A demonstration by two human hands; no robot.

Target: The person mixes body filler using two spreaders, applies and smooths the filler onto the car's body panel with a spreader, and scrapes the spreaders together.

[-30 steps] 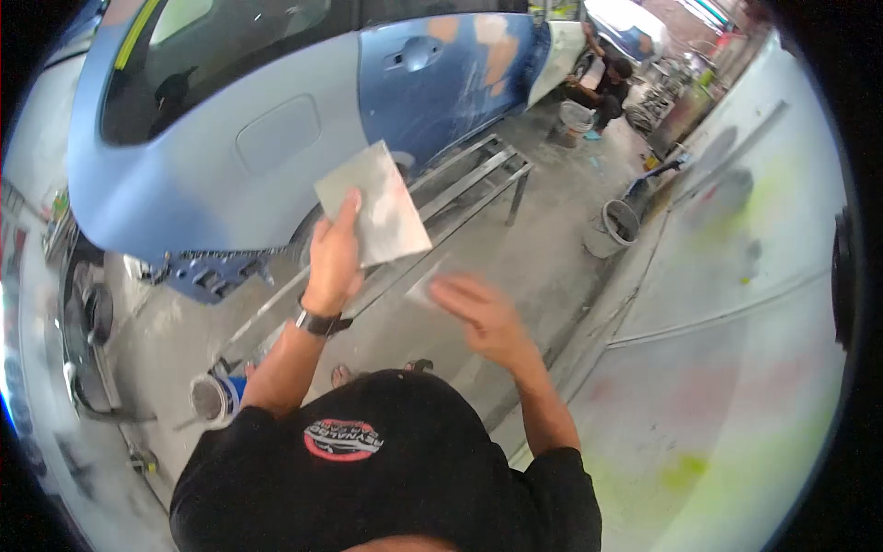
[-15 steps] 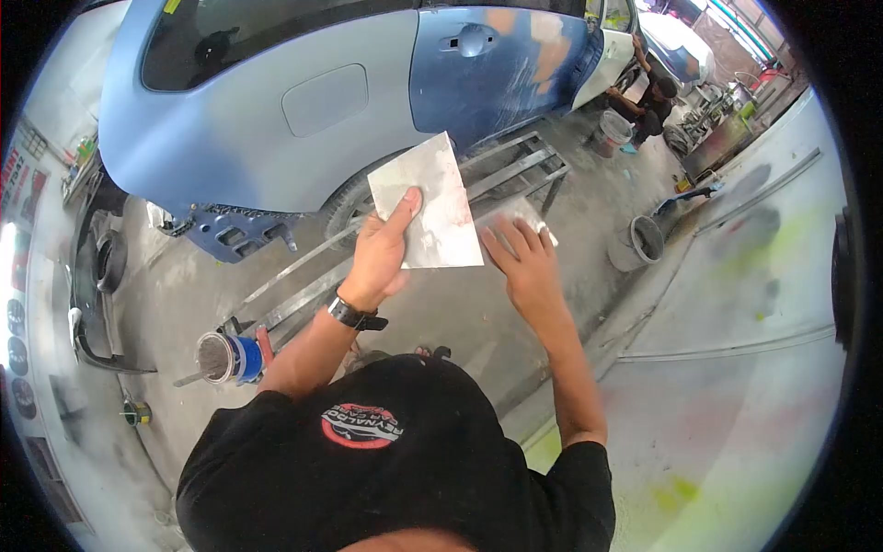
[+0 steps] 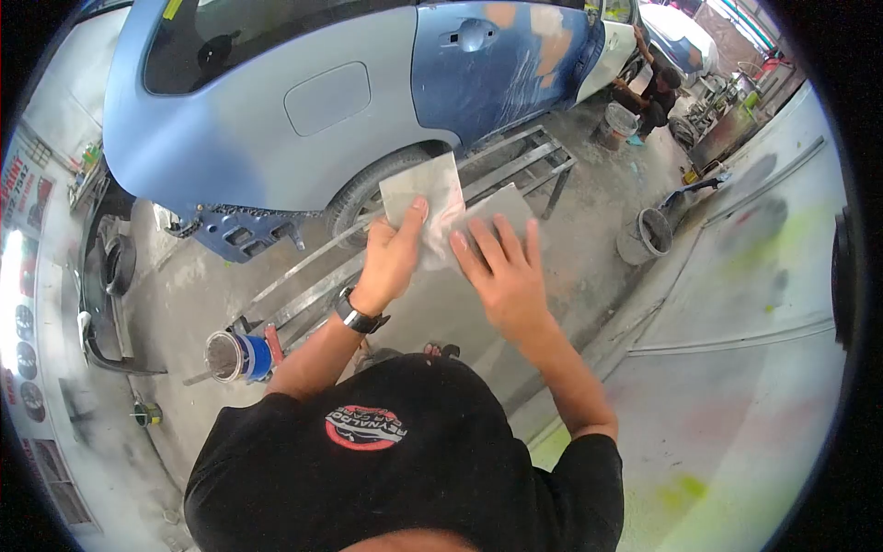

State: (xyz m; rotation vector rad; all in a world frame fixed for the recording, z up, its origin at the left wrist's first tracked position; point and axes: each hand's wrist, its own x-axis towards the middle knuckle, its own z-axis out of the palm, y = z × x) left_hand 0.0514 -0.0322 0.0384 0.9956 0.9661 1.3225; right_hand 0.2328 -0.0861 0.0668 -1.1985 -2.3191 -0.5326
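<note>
My left hand (image 3: pixel 394 256) grips a pale flat plate (image 3: pixel 423 189) with its thumb on the upper face; a pinkish smear shows near the plate's right side. Beside it my right hand (image 3: pixel 504 276) holds a second flat grey plate (image 3: pixel 509 201), fingers laid across its face. The second plate's left part overlaps the lower right of the first one. A watch is on my left wrist. Both plates are in front of my chest, above a metal frame.
A blue and grey car body (image 3: pixel 239 120) stands ahead, with a long metal frame (image 3: pixel 303 308) beside it. A paint can (image 3: pixel 241 356) is at the lower left, a bucket (image 3: pixel 645 235) at the right. A person (image 3: pixel 655 99) crouches by another bucket (image 3: pixel 616 124).
The right hand's plate has moved left and now overlaps the left hand's plate. My left hand has lowered slightly, and the view has shifted a little.
</note>
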